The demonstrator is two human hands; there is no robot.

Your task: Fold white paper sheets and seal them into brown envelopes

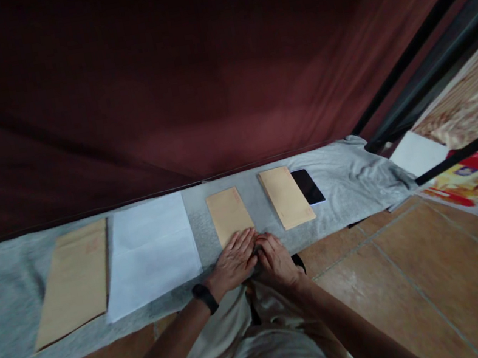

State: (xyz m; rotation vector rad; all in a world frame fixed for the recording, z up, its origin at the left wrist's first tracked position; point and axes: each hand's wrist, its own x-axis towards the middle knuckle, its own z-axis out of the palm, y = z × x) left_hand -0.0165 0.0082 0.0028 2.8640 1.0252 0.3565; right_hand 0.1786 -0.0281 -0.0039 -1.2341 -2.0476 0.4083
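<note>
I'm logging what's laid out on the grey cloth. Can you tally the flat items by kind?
Brown envelopes: 3 (large, middle under the left hand and right hand, right)
White paper sheets: 1
Black phones: 1
Total: 5, all on the grey cloth.

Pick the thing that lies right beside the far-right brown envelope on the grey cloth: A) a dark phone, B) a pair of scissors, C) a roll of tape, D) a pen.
A: a dark phone lies flat against the right edge of the far-right brown envelope on the grey cloth; no scissors, tape or pen show there.
</note>
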